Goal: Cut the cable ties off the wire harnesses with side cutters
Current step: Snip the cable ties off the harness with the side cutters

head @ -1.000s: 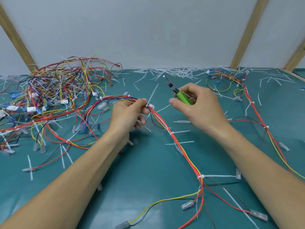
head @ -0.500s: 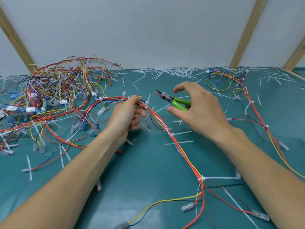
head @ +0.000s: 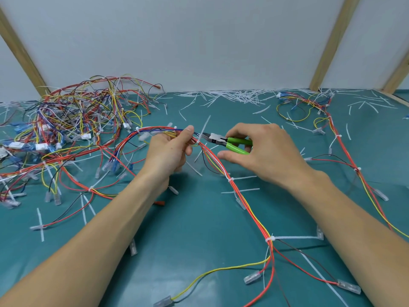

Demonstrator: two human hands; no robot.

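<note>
A white cable tie sits on a red, yellow and white wire harness at the centre of the frame, just right of the left hand. That hand's fingers are curled round the bundle, thumb on top, holding it lifted off the teal desk. The green-handled side cutters, which pointed up and away a second ago, have swung down and leftward, so their tip now meets the tie. The right hand grips the handles, fingers wrapped over the top, thumb stretched out below. This looks like the start of a cut: the blades are lined up but the tie seems whole.

Whether the blades already straddle the tie or only touch it is too small to tell. The handles' far ends vanish under the right palm. More ties remain lower down the same harness. At upper left lies a tangled harness pile; cut tie strips litter the upper centre, and another harness runs down the right edge.
</note>
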